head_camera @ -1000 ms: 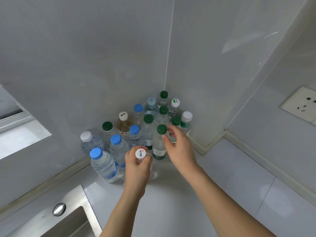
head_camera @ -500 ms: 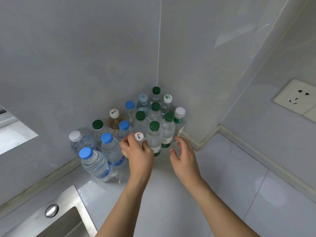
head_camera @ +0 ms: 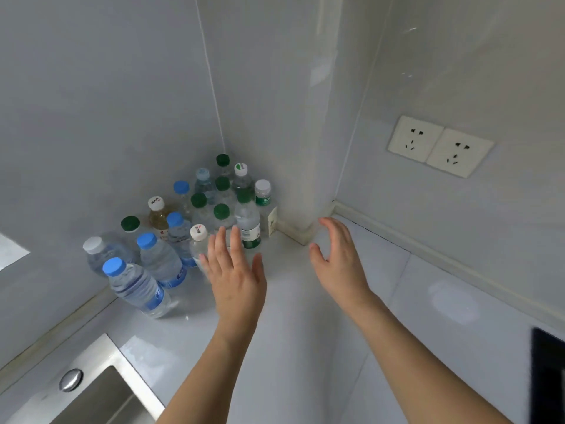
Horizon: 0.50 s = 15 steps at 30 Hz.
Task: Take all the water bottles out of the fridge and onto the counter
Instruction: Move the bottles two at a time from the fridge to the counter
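Observation:
Several water bottles stand clustered in the counter's corner against the wall. Their caps are blue, green or white. A white-capped bottle [head_camera: 198,240] stands at the cluster's front, just left of my left hand [head_camera: 235,276]. That hand is open with fingers spread and holds nothing. A green-capped bottle [head_camera: 249,223] stands beyond its fingertips. My right hand [head_camera: 339,258] is open too, hovering over bare counter to the right of the bottles, near the wall pillar. A blue-capped bottle [head_camera: 136,287] stands nearest at front left. The fridge is out of view.
The white counter [head_camera: 305,347] runs right along the wall. A steel sink [head_camera: 91,390] with a round button sits at bottom left. Two wall sockets [head_camera: 440,146] are at upper right. A dark object [head_camera: 548,374] shows at the right edge.
My left hand has let go of the white-capped bottle, which now stands in the cluster, and has opened. My right hand has drawn away to the right. The view has shifted right.

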{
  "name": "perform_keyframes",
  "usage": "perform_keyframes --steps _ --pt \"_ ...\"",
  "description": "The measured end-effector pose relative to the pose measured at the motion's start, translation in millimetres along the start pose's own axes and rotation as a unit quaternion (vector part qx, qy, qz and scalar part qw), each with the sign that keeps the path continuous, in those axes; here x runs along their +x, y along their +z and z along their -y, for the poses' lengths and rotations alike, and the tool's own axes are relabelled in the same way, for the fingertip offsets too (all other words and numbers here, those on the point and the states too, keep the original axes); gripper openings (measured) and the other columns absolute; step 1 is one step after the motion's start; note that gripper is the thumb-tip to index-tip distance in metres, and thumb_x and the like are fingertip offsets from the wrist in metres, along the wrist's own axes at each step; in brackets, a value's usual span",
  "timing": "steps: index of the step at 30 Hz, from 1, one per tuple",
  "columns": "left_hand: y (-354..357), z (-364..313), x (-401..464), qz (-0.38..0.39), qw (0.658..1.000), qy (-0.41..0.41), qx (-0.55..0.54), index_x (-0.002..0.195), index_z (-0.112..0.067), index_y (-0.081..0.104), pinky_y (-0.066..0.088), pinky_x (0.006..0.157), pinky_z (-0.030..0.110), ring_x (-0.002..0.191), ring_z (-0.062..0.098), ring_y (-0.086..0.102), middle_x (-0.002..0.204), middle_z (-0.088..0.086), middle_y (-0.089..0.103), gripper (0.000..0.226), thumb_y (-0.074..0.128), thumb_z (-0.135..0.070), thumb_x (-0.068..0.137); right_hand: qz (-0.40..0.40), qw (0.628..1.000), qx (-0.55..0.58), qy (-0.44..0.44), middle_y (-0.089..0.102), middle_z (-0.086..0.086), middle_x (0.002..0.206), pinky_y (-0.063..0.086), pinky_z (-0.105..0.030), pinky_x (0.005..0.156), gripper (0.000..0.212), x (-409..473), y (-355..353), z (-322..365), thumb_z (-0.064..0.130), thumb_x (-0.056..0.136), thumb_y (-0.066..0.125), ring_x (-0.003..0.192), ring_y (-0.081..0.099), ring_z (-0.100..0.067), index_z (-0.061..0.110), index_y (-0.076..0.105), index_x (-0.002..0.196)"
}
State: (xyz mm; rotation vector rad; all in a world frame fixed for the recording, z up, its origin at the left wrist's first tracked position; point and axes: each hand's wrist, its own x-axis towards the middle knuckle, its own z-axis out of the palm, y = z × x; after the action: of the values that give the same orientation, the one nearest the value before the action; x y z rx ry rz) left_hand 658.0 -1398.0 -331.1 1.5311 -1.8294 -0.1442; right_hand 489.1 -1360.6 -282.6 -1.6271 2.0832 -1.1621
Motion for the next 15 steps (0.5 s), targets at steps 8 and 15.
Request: perform_keyframes --steps 8,15 --pt "55 -97 -30 0.115 0.978 0.172 -0.033 0.139 -0.007 0.041 0.022 0.115 0.057 0.138 0.039 0.029 0.145 0.019 0.042 0.050 0.048 -0.031 0.095 -0.051 0.993 -0.067 0.082 0.040 0.003 0.145 0.031 -0.023 0.107 0.050 -55 -93 -59 0.017 0.092 0.054 0.135 0.035 -0.012 0.014 0.041 0.140" --pt "68 -205 -78 0.156 0.941 0.290 -0.078 0.140 -0.008 0.040 0.025 0.115 0.056 0.138 0.037 0.030 0.146 0.015 0.041 0.049 0.053 -0.024 0.096 -0.114 0.977 -0.095 0.154 0.037 0.004 0.148 0.031 -0.026 0.110 0.050 -124 -193 -95 0.018 0.094 0.052 0.136 0.033 -0.011 0.018 0.038 0.143"
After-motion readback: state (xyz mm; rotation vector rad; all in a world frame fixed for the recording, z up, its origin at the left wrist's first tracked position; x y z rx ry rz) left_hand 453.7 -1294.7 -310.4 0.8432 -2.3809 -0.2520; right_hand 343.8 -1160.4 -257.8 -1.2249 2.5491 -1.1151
